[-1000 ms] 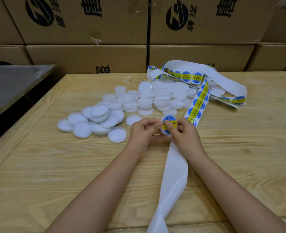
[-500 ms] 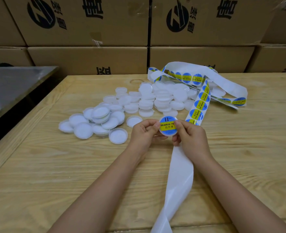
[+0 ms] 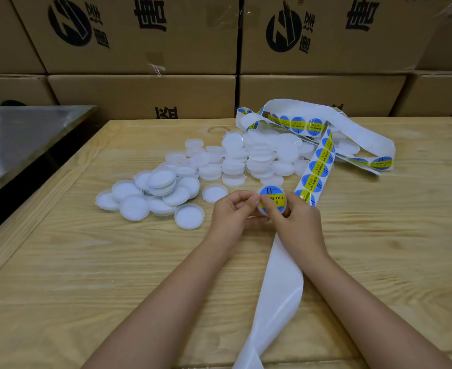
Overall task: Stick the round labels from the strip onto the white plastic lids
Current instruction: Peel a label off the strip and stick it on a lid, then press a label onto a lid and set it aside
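Both hands hold one white lid with a blue and yellow round label [image 3: 272, 199] on its top, just above the wooden table [image 3: 86, 275]. My left hand [image 3: 232, 211] pinches its left edge. My right hand [image 3: 296, 222] grips the right edge, its thumb lying across the label's lower left. A heap of plain white lids [image 3: 219, 166] lies beyond the hands. The label strip [image 3: 318, 166] runs from a loose coil at the back right down to my right hand, and its bare backing [image 3: 275, 296] trails between my forearms to the table's front edge.
Stacked cardboard boxes [image 3: 145, 91] wall off the back of the table. A steel-topped bench [image 3: 20, 139] stands to the left across a dark gap. Bare wood lies at front left and right.
The label now sits flat on the lid, turned face up toward me. My right thumb has slid over the label's lower left. Both hands stay in the same place.
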A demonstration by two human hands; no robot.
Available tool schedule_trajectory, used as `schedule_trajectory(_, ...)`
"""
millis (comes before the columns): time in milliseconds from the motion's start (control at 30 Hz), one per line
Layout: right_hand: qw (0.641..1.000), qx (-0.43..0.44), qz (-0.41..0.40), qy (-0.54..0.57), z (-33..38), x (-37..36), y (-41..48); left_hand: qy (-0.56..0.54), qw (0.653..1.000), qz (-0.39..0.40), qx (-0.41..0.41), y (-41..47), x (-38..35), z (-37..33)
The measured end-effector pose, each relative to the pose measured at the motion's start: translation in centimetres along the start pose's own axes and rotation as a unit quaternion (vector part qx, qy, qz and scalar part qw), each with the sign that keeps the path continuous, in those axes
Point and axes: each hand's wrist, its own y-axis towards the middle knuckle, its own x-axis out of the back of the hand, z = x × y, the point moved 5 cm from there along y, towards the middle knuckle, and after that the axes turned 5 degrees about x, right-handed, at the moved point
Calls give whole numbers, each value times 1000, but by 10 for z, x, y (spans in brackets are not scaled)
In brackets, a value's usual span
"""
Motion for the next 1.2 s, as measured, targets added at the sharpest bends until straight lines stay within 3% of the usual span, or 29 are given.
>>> schedule_trajectory(100, 1000, -2, 13, 18, -1, 0, 0, -17, 999, -27, -2, 3, 6, -4)
schedule_trajectory(200, 999, -14, -16, 44, -9, 11, 6, -1, 994, -107, -26, 7, 19, -13)
schedule_trajectory(333, 997, -28, -68, 8, -24, 33, 17, 38, 971, -199, -128, 9, 45, -43)
schedule_trajectory(400, 996, -29, -79, -28, -31, 42, 21, 103, 943, -248, -198, 6, 63, -63)
schedule_trajectory(533, 993, -19, -44, -109, -42, 46, 28, 264, 841, -367, -298, -10, 103, -98)
schedule_trajectory(667, 986, -20, 49, -158, -49, 34, 27, 390, 762, -445, -262, -19, 142, -105)
schedule_trajectory(867, 967, -27, 144, -210, -59, 23, 23, 503, 705, -473, -161, -19, 154, -98)
schedule_trajectory(1033, 964, -48, 153, -213, -59, 21, 23, 544, 694, -461, -102, -16, 155, -92)
schedule_trajectory(1200, 964, -48, 159, -210, -61, 21, 22, 571, 674, -447, -141, -14, 147, -93)
